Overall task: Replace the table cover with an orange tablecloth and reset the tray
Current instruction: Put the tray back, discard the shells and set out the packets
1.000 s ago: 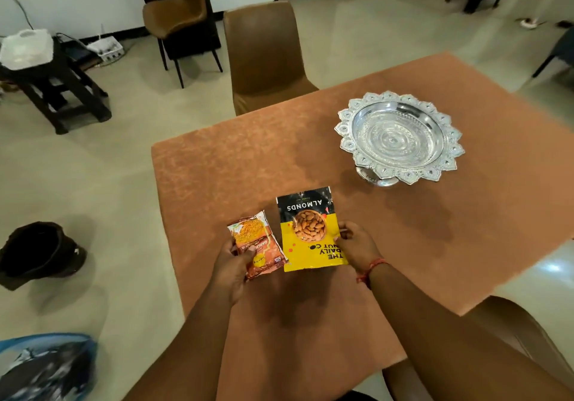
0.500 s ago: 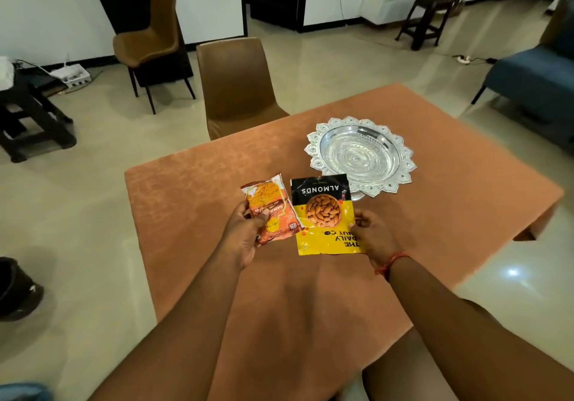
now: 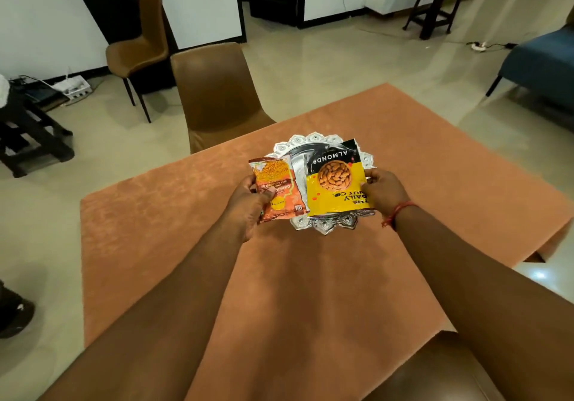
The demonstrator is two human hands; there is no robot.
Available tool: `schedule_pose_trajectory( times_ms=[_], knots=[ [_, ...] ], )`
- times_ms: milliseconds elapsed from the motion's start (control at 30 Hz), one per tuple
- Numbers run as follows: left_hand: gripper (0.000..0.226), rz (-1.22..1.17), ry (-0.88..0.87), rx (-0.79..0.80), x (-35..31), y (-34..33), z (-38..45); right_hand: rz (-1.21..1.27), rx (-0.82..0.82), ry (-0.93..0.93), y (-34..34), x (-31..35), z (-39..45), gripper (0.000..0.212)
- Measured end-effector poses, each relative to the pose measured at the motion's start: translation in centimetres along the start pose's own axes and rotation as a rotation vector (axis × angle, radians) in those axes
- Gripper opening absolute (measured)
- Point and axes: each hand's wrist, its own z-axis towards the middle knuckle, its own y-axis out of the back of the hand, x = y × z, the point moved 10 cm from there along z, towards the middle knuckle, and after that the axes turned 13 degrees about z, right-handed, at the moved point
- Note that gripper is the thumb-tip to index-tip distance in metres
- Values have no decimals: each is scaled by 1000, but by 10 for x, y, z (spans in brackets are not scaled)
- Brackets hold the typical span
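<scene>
Orange tablecloth (image 3: 186, 229) already covers the table, scalloped silver tray (image 3: 326, 225) standing on it. Left hand (image 3: 248, 205) grips an orange snack packet (image 3: 276, 189), right hand (image 3: 383, 192) pinches a yellow-and-black almond pouch (image 3: 335, 180), both above the tray. Restocking looks underway; next, lower and release them inside.

hands seen: 2 (image 3: 248, 201) | snack packets held: 2 (image 3: 276, 189) | silver trays counted: 1 (image 3: 329, 225) | tablecloths: 1 (image 3: 155, 229) | brown chairs seen: 3 (image 3: 217, 96)
</scene>
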Motion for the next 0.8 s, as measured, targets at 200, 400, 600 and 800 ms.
schedule_pose_trajectory(
  times_ms=[200,400,600,800],
  knots=[
    [38,134,46,-49,-2,-46,32,-243,33,35,6,2,33,30],
    [37,236,52,-57,-4,-74,60,-393,14,180,-4,18,39,35],
    [20,492,18,-167,-8,-66,69,-513,31,209,-21,14,40,43],
    [17,941,-173,-153,-30,-69,59,-651,108,197,-43,7,37,37]
  ],
)
